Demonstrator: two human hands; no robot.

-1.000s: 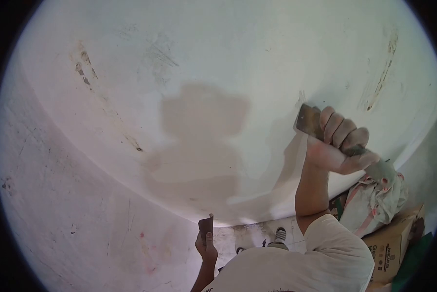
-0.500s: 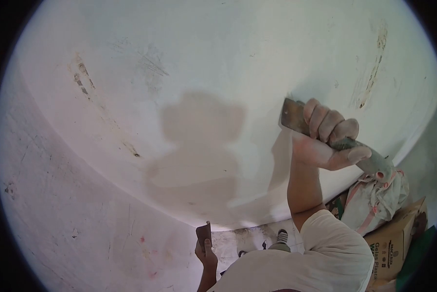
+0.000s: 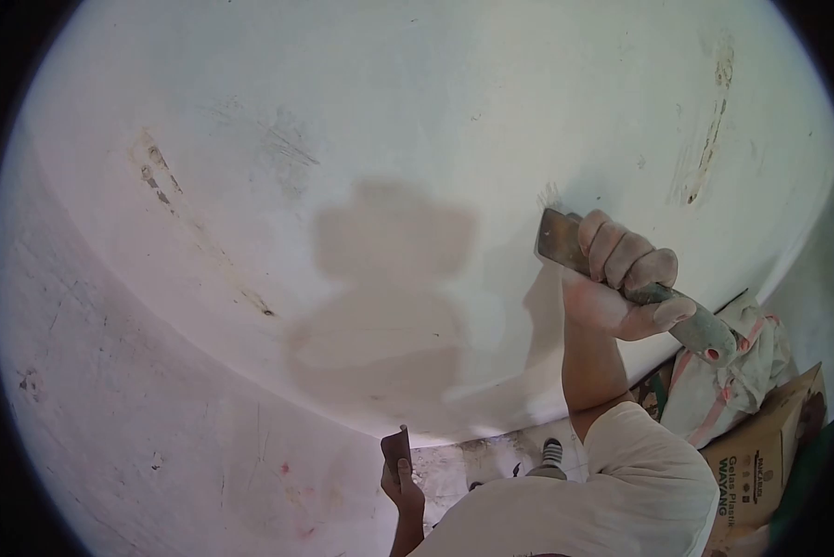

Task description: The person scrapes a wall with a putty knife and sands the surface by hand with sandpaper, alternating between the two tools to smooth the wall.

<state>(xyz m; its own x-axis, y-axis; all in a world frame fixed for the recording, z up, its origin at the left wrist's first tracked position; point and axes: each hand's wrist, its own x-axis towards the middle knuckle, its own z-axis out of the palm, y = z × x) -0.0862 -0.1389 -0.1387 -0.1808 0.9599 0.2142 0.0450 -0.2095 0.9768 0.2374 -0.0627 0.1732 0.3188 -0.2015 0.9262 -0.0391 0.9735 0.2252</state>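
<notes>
Grey-handled scraper (image 3: pixel 658 294) inside right fingers (image 3: pixel 628 258)

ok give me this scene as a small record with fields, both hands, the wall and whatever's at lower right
right hand: closed around the handle of a scraper
scraper blade: at the wall, by faint scratch marks
left hand: low, gripping a thin dark piece, material unclear
wall: pale, damaged streaks at left and right
shadow: cast on the wall, mid-view
lower right: white sack with red stripes, beside a cardboard box
box print: "Gelas Plastik WAYANG"
</notes>
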